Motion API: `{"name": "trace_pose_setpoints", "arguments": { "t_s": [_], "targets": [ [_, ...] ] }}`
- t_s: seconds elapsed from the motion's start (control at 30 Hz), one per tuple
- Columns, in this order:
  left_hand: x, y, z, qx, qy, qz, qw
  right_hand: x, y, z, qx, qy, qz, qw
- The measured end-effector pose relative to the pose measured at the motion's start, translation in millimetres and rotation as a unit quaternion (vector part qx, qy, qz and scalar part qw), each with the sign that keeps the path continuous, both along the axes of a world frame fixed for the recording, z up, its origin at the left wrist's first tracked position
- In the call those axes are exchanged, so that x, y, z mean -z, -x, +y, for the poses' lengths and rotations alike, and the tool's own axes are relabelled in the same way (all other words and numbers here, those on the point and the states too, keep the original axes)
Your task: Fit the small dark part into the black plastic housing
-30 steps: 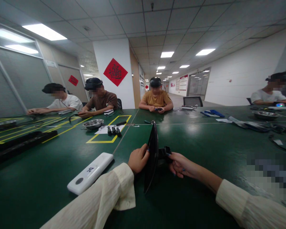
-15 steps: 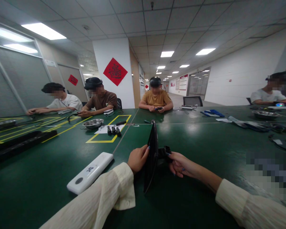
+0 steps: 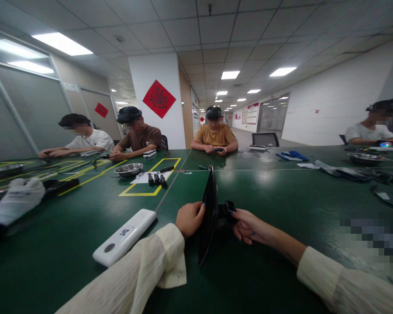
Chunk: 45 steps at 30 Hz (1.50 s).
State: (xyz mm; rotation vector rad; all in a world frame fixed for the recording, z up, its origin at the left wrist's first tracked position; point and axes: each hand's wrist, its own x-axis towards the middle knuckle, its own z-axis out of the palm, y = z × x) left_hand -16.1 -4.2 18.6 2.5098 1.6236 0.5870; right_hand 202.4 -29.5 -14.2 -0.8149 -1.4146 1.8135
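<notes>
A flat black panel (image 3: 208,209) stands on edge on the green table (image 3: 275,205), seen almost edge-on. My left hand (image 3: 189,219) is curled against its left face, fingers closed on it. My right hand (image 3: 247,226) grips a small black boxy part (image 3: 226,208) that sticks out of the panel's right face. Both of my sleeves are cream-coloured.
A white power bank (image 3: 124,237) lies left of my left arm. Farther off are a metal bowl (image 3: 128,169), small black parts (image 3: 156,179) on paper inside a yellow marked rectangle, and black trays at far left. Several people sit round the table. A gloved hand (image 3: 18,200) reaches in at left.
A co-worker's white-gloved hand has come into view at the far left over the black tray. My hands and the panel have hardly moved.
</notes>
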Motion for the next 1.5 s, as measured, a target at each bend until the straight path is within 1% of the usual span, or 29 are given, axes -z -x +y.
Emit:
{"name": "trace_pose_setpoints", "arguments": {
  "t_s": [0.1,0.3,0.4,0.53,0.67,0.97,1.1,1.2,1.33,1.5],
  "targets": [
    [0.6,-0.4,0.1,0.001,-0.006,-0.017,1.000,-1.6,0.6,-1.1,0.004,0.005,0.002,1.000],
    [0.3,0.6,-0.1,0.028,-0.010,-0.023,0.999,-1.5,1.2,-1.1,0.007,0.004,0.001,1.000],
    [2.3,1.7,1.1,0.028,-0.006,-0.012,1.000,-1.2,0.7,-0.7,0.001,0.002,0.005,1.000],
    [5.5,3.1,2.7,0.006,-0.018,0.020,1.000,0.3,0.6,0.6,0.000,0.002,0.005,1.000],
    [4.6,2.8,3.1,0.013,-0.017,0.034,0.999,1.5,1.2,2.0,0.000,0.005,0.008,1.000],
    [3.5,1.5,3.1,0.031,-0.005,-0.013,0.999,2.6,0.6,2.6,-0.005,0.006,0.011,1.000],
    [2.4,0.9,2.5,0.036,0.001,-0.018,0.999,2.6,1.1,2.4,-0.002,0.004,0.010,1.000],
    [1.7,0.0,2.0,0.023,0.002,-0.014,1.000,2.3,1.5,2.3,-0.003,0.003,0.014,1.000],
    [4.0,-0.1,2.2,-0.008,-0.017,-0.027,0.999,2.5,1.2,2.6,-0.003,0.006,0.018,1.000],
    [4.9,0.7,1.9,0.017,-0.021,-0.033,0.999,3.0,1.2,2.5,-0.002,0.009,0.017,1.000]
  ]
}}
